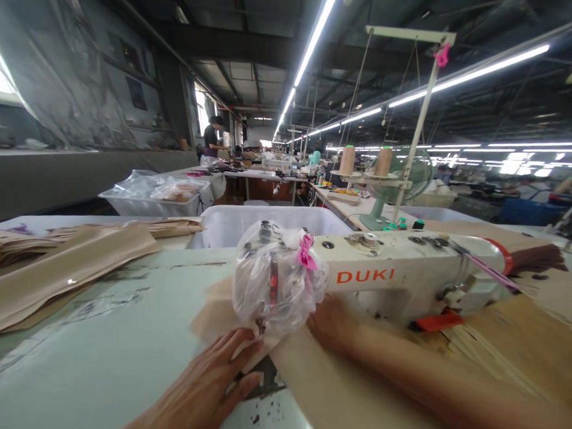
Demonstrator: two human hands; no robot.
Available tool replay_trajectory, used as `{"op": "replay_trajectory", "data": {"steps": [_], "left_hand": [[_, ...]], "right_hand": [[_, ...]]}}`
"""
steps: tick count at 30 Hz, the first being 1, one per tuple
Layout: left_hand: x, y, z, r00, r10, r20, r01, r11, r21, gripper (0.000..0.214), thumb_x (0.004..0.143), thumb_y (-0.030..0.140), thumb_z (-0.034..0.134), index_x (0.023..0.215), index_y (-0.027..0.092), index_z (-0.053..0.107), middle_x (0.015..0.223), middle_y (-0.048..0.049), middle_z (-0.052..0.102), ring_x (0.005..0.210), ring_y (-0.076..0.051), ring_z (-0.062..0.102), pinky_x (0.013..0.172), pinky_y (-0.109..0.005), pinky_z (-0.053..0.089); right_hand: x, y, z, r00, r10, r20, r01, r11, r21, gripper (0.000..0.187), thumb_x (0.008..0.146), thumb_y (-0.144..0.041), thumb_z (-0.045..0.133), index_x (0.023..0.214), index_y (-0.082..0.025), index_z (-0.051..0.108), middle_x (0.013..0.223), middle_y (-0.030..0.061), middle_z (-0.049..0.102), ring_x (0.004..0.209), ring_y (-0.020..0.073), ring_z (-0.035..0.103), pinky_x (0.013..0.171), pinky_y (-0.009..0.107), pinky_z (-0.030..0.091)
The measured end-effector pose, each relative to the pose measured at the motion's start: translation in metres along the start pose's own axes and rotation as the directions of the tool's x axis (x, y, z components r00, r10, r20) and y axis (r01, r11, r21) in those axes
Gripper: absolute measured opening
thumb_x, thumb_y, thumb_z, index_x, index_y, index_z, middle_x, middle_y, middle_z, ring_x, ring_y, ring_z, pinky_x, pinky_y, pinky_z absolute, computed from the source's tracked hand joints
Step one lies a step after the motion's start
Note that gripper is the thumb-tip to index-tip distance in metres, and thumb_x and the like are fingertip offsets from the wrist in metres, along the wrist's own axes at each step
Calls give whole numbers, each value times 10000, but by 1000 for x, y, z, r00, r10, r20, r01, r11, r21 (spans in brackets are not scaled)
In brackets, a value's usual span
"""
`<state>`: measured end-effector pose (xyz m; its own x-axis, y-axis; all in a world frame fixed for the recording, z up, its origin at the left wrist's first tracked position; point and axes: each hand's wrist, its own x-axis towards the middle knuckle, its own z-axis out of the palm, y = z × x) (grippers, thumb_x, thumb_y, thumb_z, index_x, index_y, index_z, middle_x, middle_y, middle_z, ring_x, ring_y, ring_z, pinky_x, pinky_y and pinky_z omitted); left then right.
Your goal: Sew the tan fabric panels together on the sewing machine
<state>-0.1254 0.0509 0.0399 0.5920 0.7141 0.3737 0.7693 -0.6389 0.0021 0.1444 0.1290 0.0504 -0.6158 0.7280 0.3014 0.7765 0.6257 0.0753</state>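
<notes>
A sewing machine (373, 269) marked DUKI stands across the table, its needle end wrapped in a clear plastic bag (283, 284) tied with a pink strip. Beige fabric (316, 386) passes under the presser foot (261, 325) and spreads toward me on the right. My left hand (217, 376) is open, with fingertips resting on the fabric just in front of the foot and the thumb apart. Under the machine arm, my right hand (331, 321) is at the fabric to the right of the needle. It is smeared by motion and its fingers are partly hidden.
Stacked beige pieces (66, 262) lie at the left, and brown pieces (527, 339) at the right. A white bin (276, 217) sits behind the machine. Thread cones (348, 160) stand on a rack near a green fan (378, 206). Farther back is a person (212, 138).
</notes>
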Motion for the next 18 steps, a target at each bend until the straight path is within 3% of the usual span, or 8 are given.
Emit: {"op": "replay_trajectory", "data": {"steps": [3, 6, 8, 9, 10, 13, 16, 18], "left_hand": [[1, 10, 7, 996, 36, -77, -30, 997, 78, 437, 987, 391, 477, 1391, 236, 537, 1390, -51, 597, 1212, -226, 615, 964, -313, 556], [7, 19, 20, 991, 107, -82, -93, 982, 166, 481, 970, 402, 492, 1375, 150, 553, 1368, -89, 605, 1180, -266, 638, 930, -375, 578], [10, 22, 26, 990, 126, -69, -108, 969, 221, 501, 954, 429, 511, 1354, 135, 574, 1339, -93, 617, 1147, -289, 656, 889, -406, 597], [12, 23, 27, 988, 137, -64, -118, 962, 245, 506, 941, 447, 526, 1336, 137, 592, 1322, -92, 626, 1126, -295, 667, 868, -407, 605], [13, 23, 27, 987, 150, -54, -130, 955, 267, 514, 927, 460, 543, 1326, 141, 602, 1316, -90, 627, 1118, -297, 671, 860, -401, 608], [15, 23, 23, 983, 180, -41, -157, 930, 332, 560, 879, 470, 601, 1328, 135, 601, 1324, -95, 613, 1120, -301, 669, 868, -378, 605], [15, 21, 24, 979, 199, -35, -171, 911, 376, 583, 865, 459, 622, 1349, 136, 580, 1348, -90, 598, 1144, -291, 657, 890, -363, 598], [12, 17, 31, 977, 209, -50, -175, 906, 385, 598, 886, 472, 600, 1393, 162, 538, 1368, -71, 589, 1157, -273, 651, 893, -348, 597]], "right_hand": [[-54, 4, -47, 999, -32, -15, 32, 999, -1, 226, 997, -237, 452, 1014, -184, 670, 972, 82, 707, 940, 234, 651, 901, 401, 486], [-79, 59, -127, 971, 52, -234, -73, 994, -83, 263, 1015, -311, 437, 955, -216, 675, 989, 81, 684, 924, 218, 604, 867, 375, 423], [-77, 127, -179, 783, 390, -485, -513, 845, -150, 272, 979, -368, 515, 956, -164, 694, 1112, 158, 655, 1121, 271, 531, 955, 418, 329], [-74, 165, -198, 555, 617, -558, -756, 654, -28, 344, 962, -414, 531, 1052, -127, 697, 1235, 201, 602, 1259, 292, 446, 980, 426, 285], [-71, 203, -210, 423, 723, -546, -843, 535, 57, 472, 959, -442, 508, 1125, -33, 676, 1293, 293, 539, 1310, 340, 398, 949, 462, 286], [-71, 286, -208, 255, 899, -355, -906, 351, 236, 590, 974, -417, 453, 940, 123, 687, 1098, 397, 586, 1052, 334, 596, 752, 448, 370], [-97, 309, -175, 266, 948, -177, -871, 315, 377, 604, 1019, -378, 327, 878, 57, 722, 886, 267, 679, 764, 223, 649, 641, 372, 402], [-126, 302, -157, 299, 940, -166, -833, 342, 434, 559, 1032, -352, 303, 974, 2, 731, 946, 231, 696, 824, 209, 656, 682, 332, 434]]}}
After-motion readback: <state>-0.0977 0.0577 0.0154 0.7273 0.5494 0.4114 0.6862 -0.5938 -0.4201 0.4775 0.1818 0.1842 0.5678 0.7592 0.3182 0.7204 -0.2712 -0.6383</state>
